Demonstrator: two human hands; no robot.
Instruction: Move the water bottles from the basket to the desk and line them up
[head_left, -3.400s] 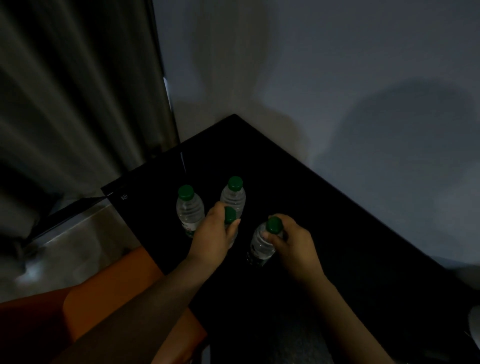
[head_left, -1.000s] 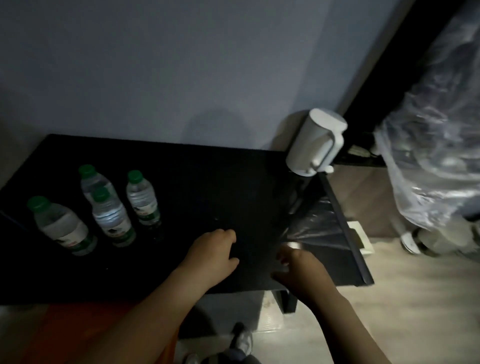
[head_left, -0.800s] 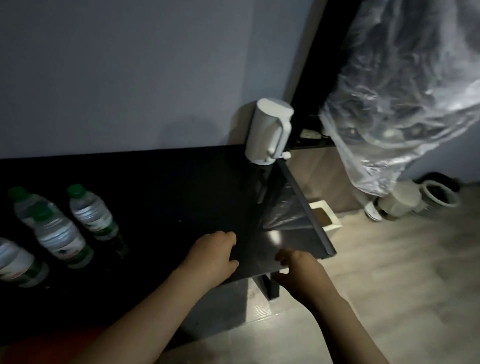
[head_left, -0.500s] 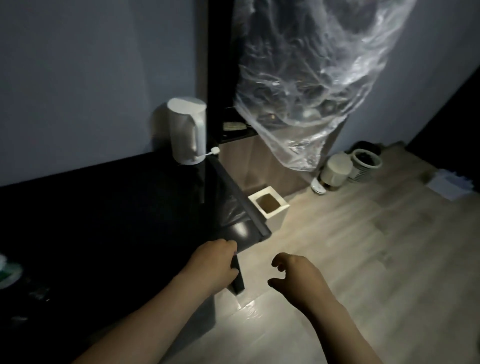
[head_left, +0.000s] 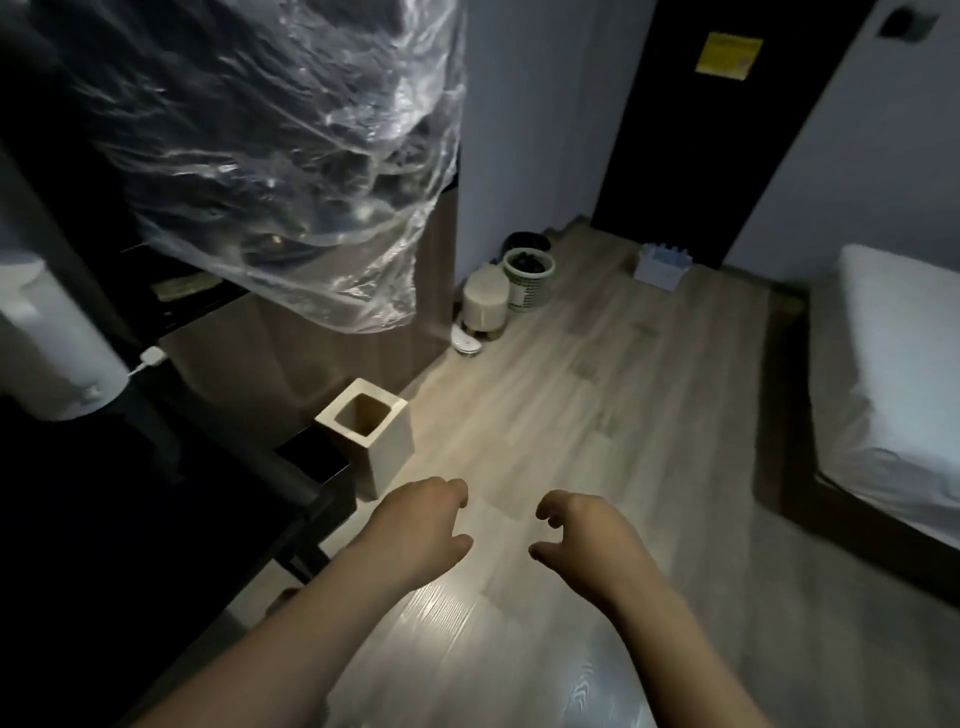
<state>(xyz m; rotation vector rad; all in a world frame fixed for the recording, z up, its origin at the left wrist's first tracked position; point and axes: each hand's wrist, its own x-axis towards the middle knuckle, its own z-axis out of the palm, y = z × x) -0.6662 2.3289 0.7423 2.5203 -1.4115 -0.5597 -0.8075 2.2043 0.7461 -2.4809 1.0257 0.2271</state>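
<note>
My left hand (head_left: 423, 525) and my right hand (head_left: 584, 535) hang in front of me over the wooden floor, fingers loosely curled, holding nothing. The black desk (head_left: 130, 519) fills the lower left; only its right end shows. No water bottles on the desk are in view. A pale basket (head_left: 662, 267) with what look like bottle tops stands on the floor by the dark door at the back.
A white kettle (head_left: 47, 348) stands on the desk at the left edge. A cream square bin (head_left: 366, 431) sits beside the desk's end. A clear plastic cover (head_left: 270, 156) hangs above. Round bins (head_left: 527, 278) stand in the corner. A bed (head_left: 893, 384) is on the right.
My view has swung right, from the bottles on the desk to the floor and door. Both hands have left the desk edge and now hang over the floor.
</note>
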